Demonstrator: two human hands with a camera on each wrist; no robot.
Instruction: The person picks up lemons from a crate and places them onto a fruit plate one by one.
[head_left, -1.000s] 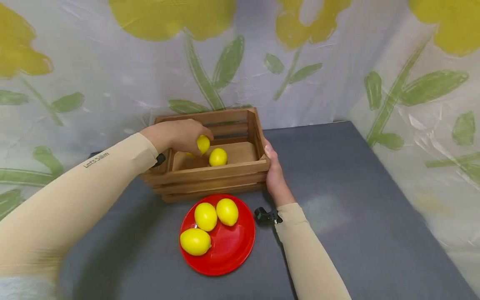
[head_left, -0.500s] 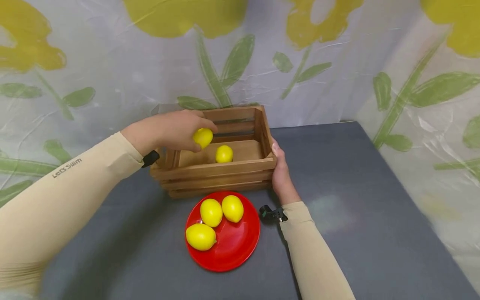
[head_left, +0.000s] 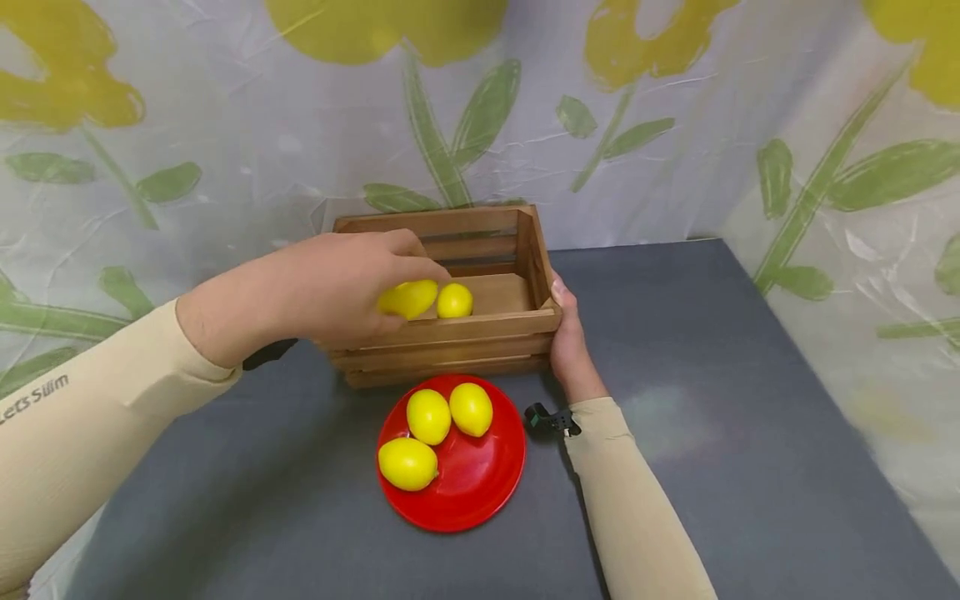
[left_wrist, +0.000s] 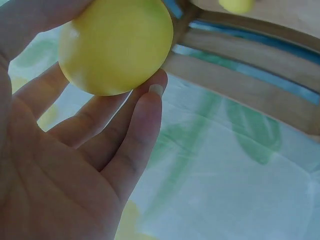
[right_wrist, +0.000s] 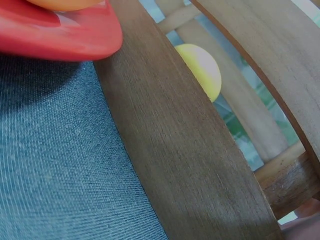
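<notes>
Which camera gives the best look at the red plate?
Head view: the whole red plate shows, with three lemons on it. Right wrist shows only its rim beside the crate. Left wrist shows none.

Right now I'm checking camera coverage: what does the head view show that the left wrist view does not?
Only the head view shows the red plate with three lemons on it, the right hand gripping the wooden crate at its right end, and the grey tabletop. Only the left wrist view shows the left hand's fingertips cupped under the held lemon. Both show the left hand, that lemon, the crate's slats, and a second lemon inside the crate.
</notes>
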